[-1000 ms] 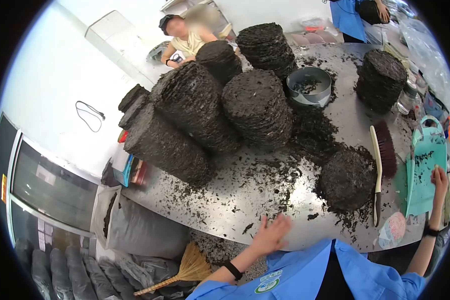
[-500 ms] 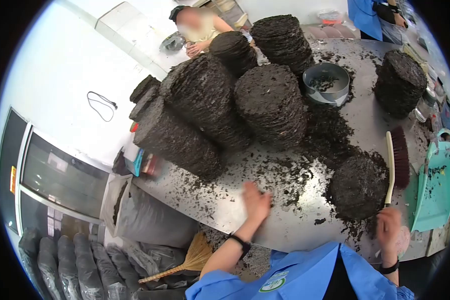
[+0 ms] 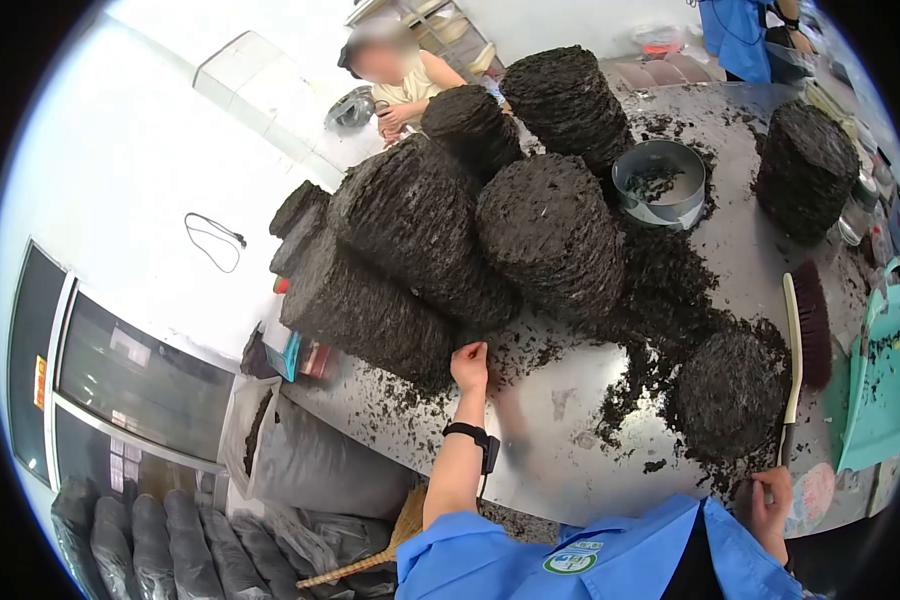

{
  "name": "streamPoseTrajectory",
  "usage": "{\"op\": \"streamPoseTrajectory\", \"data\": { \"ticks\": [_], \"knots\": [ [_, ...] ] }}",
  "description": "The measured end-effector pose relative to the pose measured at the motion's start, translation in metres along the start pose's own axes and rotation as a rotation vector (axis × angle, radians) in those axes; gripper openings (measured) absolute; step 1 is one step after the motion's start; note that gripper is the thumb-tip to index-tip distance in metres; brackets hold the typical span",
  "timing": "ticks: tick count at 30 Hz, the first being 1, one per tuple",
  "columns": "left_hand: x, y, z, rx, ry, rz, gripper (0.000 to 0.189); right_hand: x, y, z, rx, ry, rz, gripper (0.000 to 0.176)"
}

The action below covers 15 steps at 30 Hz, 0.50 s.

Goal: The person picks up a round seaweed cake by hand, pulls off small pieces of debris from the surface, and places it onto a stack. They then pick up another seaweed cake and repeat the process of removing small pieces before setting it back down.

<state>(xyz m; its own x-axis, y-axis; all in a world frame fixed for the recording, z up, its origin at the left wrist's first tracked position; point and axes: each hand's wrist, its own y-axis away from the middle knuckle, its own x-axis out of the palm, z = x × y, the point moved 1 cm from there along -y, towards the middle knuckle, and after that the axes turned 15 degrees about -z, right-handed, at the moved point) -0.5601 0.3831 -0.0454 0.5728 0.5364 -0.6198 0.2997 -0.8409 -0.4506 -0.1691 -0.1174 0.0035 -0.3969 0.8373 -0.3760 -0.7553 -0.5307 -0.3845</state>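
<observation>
Two bare hands reach from a bright blue garment (image 3: 635, 555) over a shiny grey metal table (image 3: 550, 455). The right hand (image 3: 770, 505) is at the near edge, fingers bent, just below the handle end of a long brush with a cream shaft and dark maroon bristles (image 3: 813, 330) — whether it touches the handle I cannot tell. Beside that hand lies a round pink-and-white printed piece (image 3: 812, 495). Left of the table, a yellow straw broom (image 3: 408, 518) and a stuffed grey plastic sack (image 3: 325, 460) are on the floor side.

Farther in, the left hand (image 3: 469, 367), with a black wristband (image 3: 470, 434), has its fingers drawn narrow near the base of a tall, rough, dark brown layered cylinder (image 3: 365, 310); anything within the grasp is hidden. A low round dark cake (image 3: 732, 390) sits just left of the brush, and a teal plastic dustpan (image 3: 878, 400) bearing dark scraps is to its right. Beyond the cake spreads a heap of loose dark flakes (image 3: 665, 285), then a round grey metal pan (image 3: 685, 213) with flakes inside — more dark cylinders (image 3: 550, 230) stand left of it. At the far side is a person in a cream top (image 3: 405, 92).
</observation>
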Motion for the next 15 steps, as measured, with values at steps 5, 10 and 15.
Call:
{"op": "streamPoseTrajectory", "data": {
  "ticks": [5, 10, 15],
  "knots": [
    [0.012, -0.004, -0.012, -0.016, -0.209, -0.011, 0.018, 0.005, 0.002, -0.004, -0.162, 0.055, 0.081, 0.010],
    [0.013, -0.005, -0.030, 0.014, -0.293, -0.005, 0.017, 0.007, 0.003, -0.002, -0.162, 0.057, 0.068, 0.012],
    [0.017, -0.012, -0.018, 0.015, -0.277, 0.148, 0.013, 0.006, -0.001, 0.007, -0.132, 0.022, 0.076, 0.012]
  ]
}}
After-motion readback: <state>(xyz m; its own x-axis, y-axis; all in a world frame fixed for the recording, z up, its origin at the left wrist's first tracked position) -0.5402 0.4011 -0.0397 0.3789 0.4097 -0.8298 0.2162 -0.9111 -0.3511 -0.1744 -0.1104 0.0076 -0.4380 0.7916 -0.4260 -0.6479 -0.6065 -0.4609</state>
